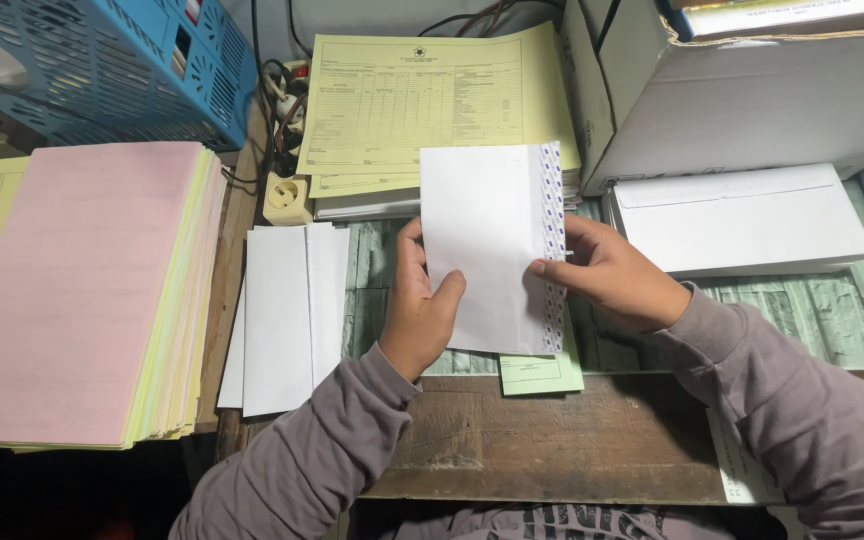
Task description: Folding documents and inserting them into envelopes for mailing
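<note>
I hold one white envelope (487, 245) upright over the desk (552, 440), my left hand (417, 310) gripping its lower left edge with thumb on the front, my right hand (607, 275) pinching the patterned right edge between fingertips. A folded green slip (542, 372) pokes out beneath it. Two piles of white envelopes lie nearby: one pile (282, 315) just left of my left hand, another pile (742, 220) at right. One thick stack of pink and yellow forms (82, 290) sits far left, and a yellow forms stack (422, 100) lies ahead. A blue plastic basket (122, 65) stands at the upper left, its contents hidden, and an open white cardboard box (752, 95) at the upper right holds papers.
</note>
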